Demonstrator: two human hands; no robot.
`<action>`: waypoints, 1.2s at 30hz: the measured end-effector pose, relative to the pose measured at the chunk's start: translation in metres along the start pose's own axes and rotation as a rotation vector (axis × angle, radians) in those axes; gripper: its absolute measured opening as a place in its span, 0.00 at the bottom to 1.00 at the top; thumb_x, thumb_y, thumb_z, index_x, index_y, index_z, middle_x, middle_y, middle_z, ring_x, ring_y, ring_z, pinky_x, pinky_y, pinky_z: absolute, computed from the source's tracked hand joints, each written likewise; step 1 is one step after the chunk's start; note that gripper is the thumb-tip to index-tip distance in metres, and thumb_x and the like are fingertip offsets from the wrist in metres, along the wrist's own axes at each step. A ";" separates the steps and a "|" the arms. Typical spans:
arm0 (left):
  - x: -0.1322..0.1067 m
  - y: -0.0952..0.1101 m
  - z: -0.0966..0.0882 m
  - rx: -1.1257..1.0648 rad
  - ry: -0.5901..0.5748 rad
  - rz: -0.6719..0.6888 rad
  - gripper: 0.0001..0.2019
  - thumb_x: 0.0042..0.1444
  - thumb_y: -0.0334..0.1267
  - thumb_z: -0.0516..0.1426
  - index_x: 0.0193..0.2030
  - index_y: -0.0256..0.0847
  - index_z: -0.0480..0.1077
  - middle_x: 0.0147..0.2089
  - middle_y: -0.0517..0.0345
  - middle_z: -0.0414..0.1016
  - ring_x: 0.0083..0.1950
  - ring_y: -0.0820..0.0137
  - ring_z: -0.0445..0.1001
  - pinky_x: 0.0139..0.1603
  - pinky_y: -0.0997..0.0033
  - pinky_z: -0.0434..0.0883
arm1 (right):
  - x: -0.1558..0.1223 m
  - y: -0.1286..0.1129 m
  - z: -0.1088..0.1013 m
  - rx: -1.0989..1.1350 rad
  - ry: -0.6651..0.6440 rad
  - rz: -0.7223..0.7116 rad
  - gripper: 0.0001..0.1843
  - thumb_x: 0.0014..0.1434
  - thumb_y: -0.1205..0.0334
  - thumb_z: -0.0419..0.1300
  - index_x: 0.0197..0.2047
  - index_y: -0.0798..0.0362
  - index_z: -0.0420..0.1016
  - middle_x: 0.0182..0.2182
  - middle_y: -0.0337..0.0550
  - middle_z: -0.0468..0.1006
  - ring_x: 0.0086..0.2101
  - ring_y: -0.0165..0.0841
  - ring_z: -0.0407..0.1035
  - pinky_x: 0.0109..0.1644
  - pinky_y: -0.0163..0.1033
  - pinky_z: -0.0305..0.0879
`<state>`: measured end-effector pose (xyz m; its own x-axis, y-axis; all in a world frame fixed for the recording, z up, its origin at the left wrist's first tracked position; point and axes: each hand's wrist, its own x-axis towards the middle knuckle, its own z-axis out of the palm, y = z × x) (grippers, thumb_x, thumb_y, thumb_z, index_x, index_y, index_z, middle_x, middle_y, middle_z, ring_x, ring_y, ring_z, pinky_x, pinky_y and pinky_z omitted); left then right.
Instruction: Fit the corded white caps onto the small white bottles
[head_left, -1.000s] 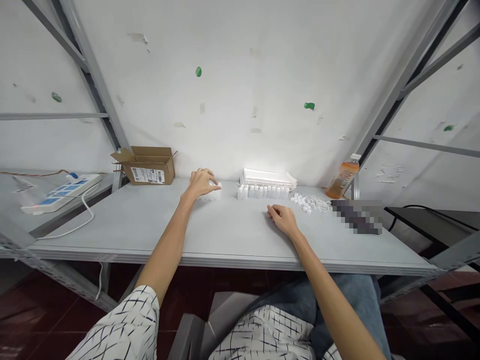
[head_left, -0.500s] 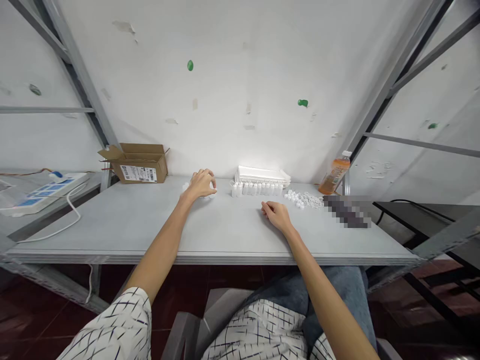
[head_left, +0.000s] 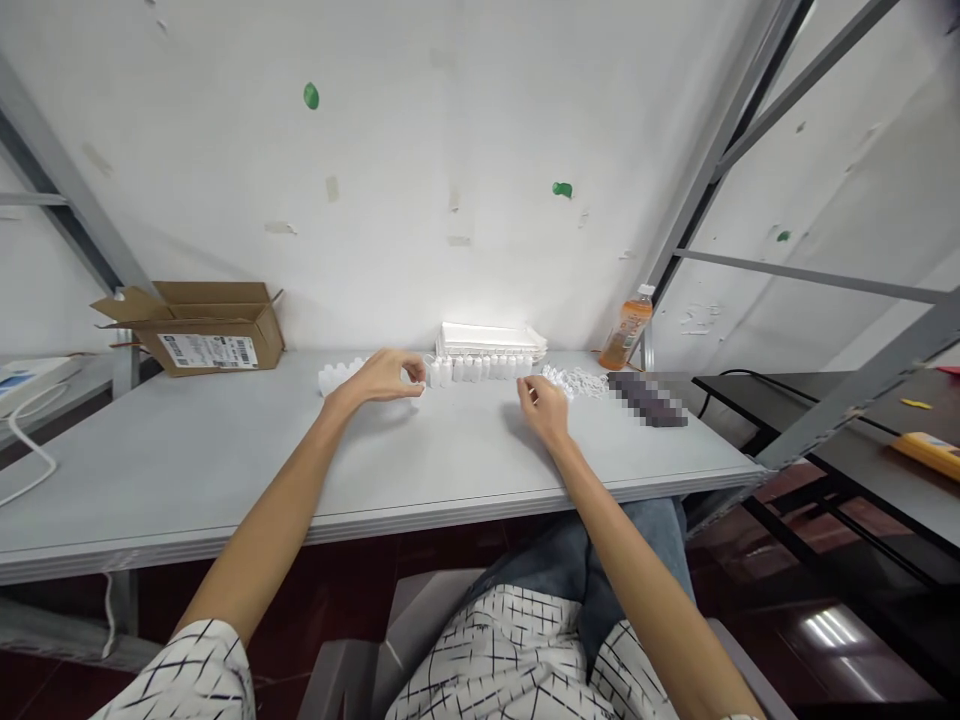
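Pretty simple getup here: a loose white short-sleeved shirt [head_left: 517, 660] with a thin dark grid print was worn over blue denim jeans [head_left: 577, 570], and the left hand [head_left: 379, 377] and right hand [head_left: 544, 408] were left bare.

The left hand [head_left: 379, 378] is over the gray table [head_left: 187, 440], and its fingers [head_left: 414, 374] are just beside a row of small white bottles [head_left: 480, 371]. The right hand [head_left: 541, 405] is near a pile of white caps [head_left: 577, 381].

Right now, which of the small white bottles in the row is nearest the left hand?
The leftmost small white bottle, right beside the left hand; every other bottle in the row stands further right.
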<state>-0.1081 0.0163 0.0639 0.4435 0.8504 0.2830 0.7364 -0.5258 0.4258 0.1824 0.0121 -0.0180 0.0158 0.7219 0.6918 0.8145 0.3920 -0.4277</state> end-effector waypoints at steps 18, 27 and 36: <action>0.010 0.023 0.082 -0.042 0.106 0.110 0.12 0.58 0.38 0.50 0.43 0.42 0.73 0.45 0.56 0.75 0.39 0.67 0.73 0.41 0.66 0.69 | 0.017 0.111 -0.052 -0.432 -0.094 0.408 0.13 0.56 0.55 0.57 0.39 0.52 0.79 0.36 0.46 0.77 0.37 0.38 0.70 0.36 0.37 0.58; 0.004 0.040 0.103 -0.035 0.052 0.187 0.15 0.63 0.38 0.47 0.51 0.45 0.70 0.51 0.57 0.72 0.43 0.66 0.74 0.44 0.65 0.69 | 0.023 0.118 -0.049 -0.546 -0.227 0.323 0.15 0.58 0.57 0.55 0.41 0.50 0.81 0.38 0.48 0.78 0.39 0.39 0.71 0.36 0.36 0.58; 0.002 0.039 0.104 -0.018 0.018 0.196 0.15 0.62 0.38 0.47 0.50 0.46 0.70 0.51 0.57 0.72 0.41 0.66 0.74 0.43 0.65 0.69 | 0.025 0.118 -0.050 -0.470 -0.245 0.366 0.13 0.54 0.56 0.57 0.37 0.50 0.81 0.36 0.46 0.80 0.37 0.39 0.72 0.35 0.37 0.58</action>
<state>-0.0252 -0.0004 -0.0084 0.5680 0.7312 0.3778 0.6272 -0.6818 0.3766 0.3080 0.0483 -0.0219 0.2531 0.8926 0.3730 0.9496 -0.1556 -0.2720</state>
